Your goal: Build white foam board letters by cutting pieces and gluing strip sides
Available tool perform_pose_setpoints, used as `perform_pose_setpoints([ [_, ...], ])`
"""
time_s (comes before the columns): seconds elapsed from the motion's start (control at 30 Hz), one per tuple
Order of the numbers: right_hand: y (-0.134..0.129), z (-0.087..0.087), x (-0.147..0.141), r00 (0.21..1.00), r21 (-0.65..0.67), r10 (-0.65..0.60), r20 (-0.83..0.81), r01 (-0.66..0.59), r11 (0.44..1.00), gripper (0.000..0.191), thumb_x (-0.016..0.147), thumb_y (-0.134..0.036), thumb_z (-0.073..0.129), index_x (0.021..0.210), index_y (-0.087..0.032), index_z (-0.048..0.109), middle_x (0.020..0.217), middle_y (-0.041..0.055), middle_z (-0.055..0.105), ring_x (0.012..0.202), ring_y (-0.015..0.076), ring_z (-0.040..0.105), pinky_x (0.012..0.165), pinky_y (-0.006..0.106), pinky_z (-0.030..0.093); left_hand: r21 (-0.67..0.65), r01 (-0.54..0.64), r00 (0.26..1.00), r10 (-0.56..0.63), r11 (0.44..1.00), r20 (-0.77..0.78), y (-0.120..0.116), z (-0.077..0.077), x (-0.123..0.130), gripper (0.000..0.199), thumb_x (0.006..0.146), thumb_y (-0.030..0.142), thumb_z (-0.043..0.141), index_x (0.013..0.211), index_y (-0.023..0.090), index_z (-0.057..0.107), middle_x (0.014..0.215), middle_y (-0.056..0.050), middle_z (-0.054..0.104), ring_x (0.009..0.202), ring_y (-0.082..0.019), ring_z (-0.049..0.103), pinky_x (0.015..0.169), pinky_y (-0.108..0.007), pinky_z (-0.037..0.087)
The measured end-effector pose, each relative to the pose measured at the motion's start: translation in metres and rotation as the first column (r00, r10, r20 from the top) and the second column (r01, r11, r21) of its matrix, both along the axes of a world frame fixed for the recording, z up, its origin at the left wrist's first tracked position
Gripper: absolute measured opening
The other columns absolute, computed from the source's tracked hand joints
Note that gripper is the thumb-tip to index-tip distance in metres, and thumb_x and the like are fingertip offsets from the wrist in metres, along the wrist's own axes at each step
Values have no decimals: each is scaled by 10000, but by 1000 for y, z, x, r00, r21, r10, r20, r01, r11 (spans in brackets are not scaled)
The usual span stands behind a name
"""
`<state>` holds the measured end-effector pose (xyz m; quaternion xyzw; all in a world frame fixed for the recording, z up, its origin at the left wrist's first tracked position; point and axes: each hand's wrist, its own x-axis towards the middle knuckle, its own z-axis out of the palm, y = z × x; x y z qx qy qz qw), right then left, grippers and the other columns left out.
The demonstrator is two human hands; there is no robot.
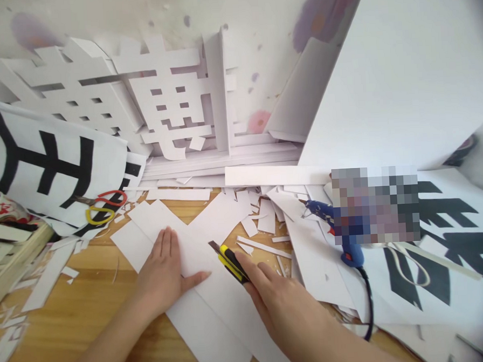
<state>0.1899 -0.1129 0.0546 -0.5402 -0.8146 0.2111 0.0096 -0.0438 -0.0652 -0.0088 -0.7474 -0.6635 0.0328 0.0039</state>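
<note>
My left hand lies flat on overlapping white boards, its fingers pointing away and the thumb stretched to the right. To its right, my right hand is wrapped round a yellow and black utility knife. The knife's dark blade points up and left, over the white board. Whether the blade touches the board cannot be made out. A second white board piece lies just beyond the knife, at an angle.
Scissors with red and yellow handles lie at the left. A blue glue gun with a black cord stands at the right, near printed sheets. White cutouts lean on the wall. Paper scraps litter the wooden table.
</note>
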Motion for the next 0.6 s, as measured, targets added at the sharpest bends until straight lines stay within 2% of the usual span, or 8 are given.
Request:
perform_pose_setpoints([
  [0.07, 1, -3, -3, 977, -115, -98, -191, 76, 990, 439, 916, -176, 320, 1355, -197, 317, 984, 68, 632, 655, 157, 628, 598, 261, 474, 3, 2, 1000, -2, 1000, 0, 0, 0, 0, 1205, 574, 832, 337, 1324, -109, 279, 1414, -297, 242, 1339, -361, 193, 1072, -457, 254],
  [0.13, 4, -7, -7, 919, -194, -158, -361, 91, 977, 437, 921, -181, 299, 1357, -187, 309, 1003, 68, 631, 650, 127, 618, 651, 242, 483, 16, 5, 1000, -5, 1000, 10, 0, -1, 0, 1198, 575, 828, 345, 1325, -104, 280, 1413, -295, 249, 1341, -352, 195, 1076, -454, 247],
  [0.2, 7, -13, -11, 877, -220, -193, -439, 103, 970, 452, 912, -177, 308, 1363, -186, 297, 1003, 67, 632, 654, 117, 613, 671, 235, 482, 21, 6, 1000, -7, 1000, 20, 0, -2, -1, 1202, 572, 827, 354, 1323, -109, 277, 1410, -299, 250, 1342, -350, 194, 1078, -451, 244],
  [0.3, 10, -21, -15, 869, -246, -234, -436, 135, 960, 469, 902, -178, 323, 1369, -182, 287, 918, 51, 650, 639, 124, 616, 657, 239, 480, 25, 7, 1000, -8, 1000, 22, 1, -3, -2, 1210, 567, 834, 341, 1318, -113, 284, 1408, -304, 251, 1341, -358, 191, 1077, -455, 243],
  [0.43, 10, -25, -19, 897, -244, -251, -364, 168, 955, 478, 895, -165, 324, 1371, -171, 287, 797, 28, 654, 638, 142, 626, 625, 235, 472, 57, -6, 999, 4, 998, 36, -1, -5, -1, 1198, 560, 842, 343, 1318, -86, 308, 1405, -295, 274, 1334, -361, 214, 1066, -456, 260],
  [0.53, 9, -26, -20, 917, -196, -232, -325, 175, 965, 475, 895, -156, 316, 1370, -167, 292, 769, 25, 651, 620, 146, 627, 606, 229, 464, 176, -9, 998, -1, 984, 58, -6, -6, 2, 1142, 584, 838, 341, 1289, -60, 369, 1388, -290, 313, 1307, -373, 272, 1031, -469, 314],
  [0.6, 8, -28, -21, 925, -156, -216, -313, 175, 972, 470, 898, -154, 309, 1368, -158, 295, 769, 29, 652, 619, 148, 629, 612, 232, 463, 266, 17, 996, -41, 964, 85, -12, -8, 6, 1032, 640, 806, 334, 1253, -19, 431, 1346, -274, 387, 1262, -366, 350, 997, -472, 362],
])
